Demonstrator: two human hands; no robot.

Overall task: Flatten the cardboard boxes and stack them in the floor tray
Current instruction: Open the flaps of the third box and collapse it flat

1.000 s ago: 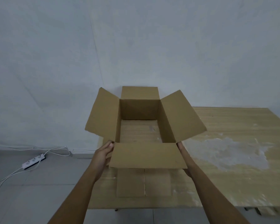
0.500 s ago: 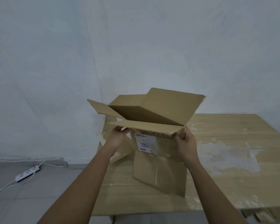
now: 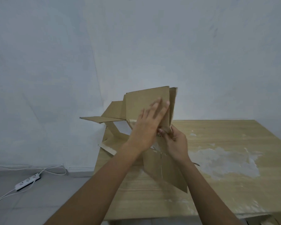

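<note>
A brown cardboard box [image 3: 136, 101] is held up over the left part of the wooden table [image 3: 217, 184], half collapsed, with flaps sticking out left and down. My left hand [image 3: 146, 125] lies flat with fingers spread against its upright panel. My right hand [image 3: 175, 142] pinches the box's fold just right of that panel. The lower flaps [image 3: 167, 174] hang toward the tabletop. No floor tray is in view.
The table stands against a pale wall and has a whitish worn patch [image 3: 224, 161] at its middle right. A white power strip [image 3: 27, 181] with its cable lies on the grey floor at the left. Cardboard scraps [image 3: 264, 220] peek out below the table's near edge.
The box went from standing open on the table to being lifted, turned and squeezed nearly flat. My left hand moved from its side onto the upright panel; my right hand shifted to the fold.
</note>
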